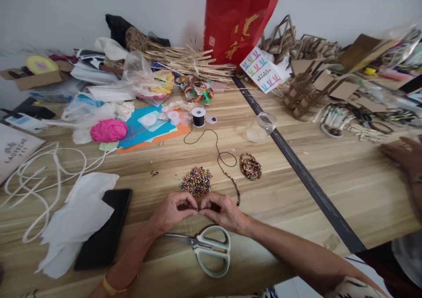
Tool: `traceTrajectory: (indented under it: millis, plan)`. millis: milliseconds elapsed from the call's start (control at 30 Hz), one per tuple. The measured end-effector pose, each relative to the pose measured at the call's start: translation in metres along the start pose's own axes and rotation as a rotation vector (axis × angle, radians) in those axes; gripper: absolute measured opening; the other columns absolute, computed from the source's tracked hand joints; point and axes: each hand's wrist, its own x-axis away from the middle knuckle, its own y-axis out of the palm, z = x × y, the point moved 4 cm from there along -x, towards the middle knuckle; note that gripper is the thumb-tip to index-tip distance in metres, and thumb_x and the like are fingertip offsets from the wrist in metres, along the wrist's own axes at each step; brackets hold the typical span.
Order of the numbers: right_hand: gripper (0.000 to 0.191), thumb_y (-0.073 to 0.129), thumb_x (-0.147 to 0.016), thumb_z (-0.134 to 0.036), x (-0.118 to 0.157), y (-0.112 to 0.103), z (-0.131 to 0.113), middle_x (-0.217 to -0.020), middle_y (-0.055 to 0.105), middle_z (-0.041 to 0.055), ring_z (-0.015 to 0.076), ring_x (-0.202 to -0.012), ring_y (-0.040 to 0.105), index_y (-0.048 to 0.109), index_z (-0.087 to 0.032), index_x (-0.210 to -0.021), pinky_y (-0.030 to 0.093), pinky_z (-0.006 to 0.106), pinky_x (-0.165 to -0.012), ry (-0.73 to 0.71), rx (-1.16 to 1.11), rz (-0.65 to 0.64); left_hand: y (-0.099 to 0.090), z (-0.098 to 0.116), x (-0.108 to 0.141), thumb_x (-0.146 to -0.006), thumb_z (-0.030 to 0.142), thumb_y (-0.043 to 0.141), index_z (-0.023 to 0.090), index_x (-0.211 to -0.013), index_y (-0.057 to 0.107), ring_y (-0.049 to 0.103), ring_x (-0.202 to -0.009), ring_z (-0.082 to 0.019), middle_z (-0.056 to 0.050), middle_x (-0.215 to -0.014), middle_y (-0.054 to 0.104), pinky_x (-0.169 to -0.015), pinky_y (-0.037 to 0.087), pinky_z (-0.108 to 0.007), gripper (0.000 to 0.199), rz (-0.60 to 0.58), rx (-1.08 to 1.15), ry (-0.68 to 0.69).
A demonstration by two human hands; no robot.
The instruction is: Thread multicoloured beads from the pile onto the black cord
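Note:
My left hand (173, 209) and my right hand (224, 212) meet just in front of a pile of small multicoloured beads (197, 180). Both are closed in a pinch, fingertips almost touching around something tiny and dark, too small to make out. A beaded cord (235, 186) curves down behind my right hand, which appears to hold its hidden end. From the beads, thin black cord loops back to a spool (198, 118). Coiled beaded bracelets (250, 166) lie to the right of the strand. Below my hands rest scissors (212, 249) with pale handles, blades pointing left.
A black tablet-like slab (102, 232) lies left under white paper (77, 219). Behind are a clear jar (260, 127), pink yarn (108, 131), coloured sheets (138, 129) and a red bag (237, 21). Another person's hand (404, 157) rests at the right. A dark strip (296, 161) crosses the table.

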Motion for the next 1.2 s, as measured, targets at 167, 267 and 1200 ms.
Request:
traceTrajectory:
  millis: [167, 267, 1200]
  plan:
    - [0.014, 0.061, -0.084, -0.027, -0.001, -0.001, -0.002, -0.067, 0.055, -0.0004, 0.0106, -0.061, 0.049, 0.061, -0.015, -0.077, 0.04, 0.021, -0.058, -0.009, 0.02, -0.002, -0.001, 0.003, 0.0, -0.065, 0.014, 0.067, 0.014, -0.067, 0.067, 0.061, -0.066, -0.015, -0.002, -0.067, 0.068, -0.064, 0.047, -0.023, 0.002, 0.006, -0.016, 0.021]
    - [0.011, 0.062, -0.083, -0.024, -0.001, -0.001, -0.001, -0.068, 0.056, -0.0001, 0.0108, -0.062, 0.05, 0.062, -0.015, -0.077, 0.041, 0.021, -0.059, -0.008, 0.014, 0.003, -0.001, 0.004, 0.0, -0.065, 0.015, 0.067, 0.014, -0.067, 0.068, 0.061, -0.067, -0.015, -0.002, -0.067, 0.068, -0.064, 0.047, -0.023, 0.002, 0.013, -0.037, 0.046]
    - [0.023, 0.056, -0.08, -0.027, 0.002, -0.014, -0.016, -0.076, 0.052, 0.0042, 0.016, -0.075, 0.052, 0.043, -0.018, -0.062, 0.042, 0.027, -0.066, -0.199, 0.065, 0.164, -0.008, 0.008, 0.003, -0.076, 0.022, 0.064, 0.014, -0.069, 0.065, 0.058, -0.07, -0.016, -0.003, -0.071, 0.065, -0.067, 0.044, -0.025, 0.01, 0.032, -0.094, 0.178]
